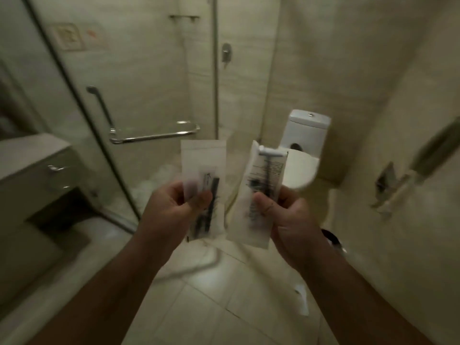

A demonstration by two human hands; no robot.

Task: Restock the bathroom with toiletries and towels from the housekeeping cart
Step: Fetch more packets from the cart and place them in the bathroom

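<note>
My left hand [174, 207] pinches a frosted plastic packet [205, 165] with a dark comb-like item inside, held upright at chest height. My right hand [286, 215] pinches a second frosted packet [263, 185] that shows a white razor at its top and printed text. The two packets stand side by side, a small gap between them, over the tiled floor. Both are held near their lower halves, with the thumbs on the front faces.
A glass shower door [74, 100] with a chrome towel bar [154, 136] stands left of centre. The vanity cabinet [37, 175] is at the left. A white toilet [305, 150] stands behind the packets, a dark bin [331, 239] to its right, and a wall holder [388, 185] at the far right.
</note>
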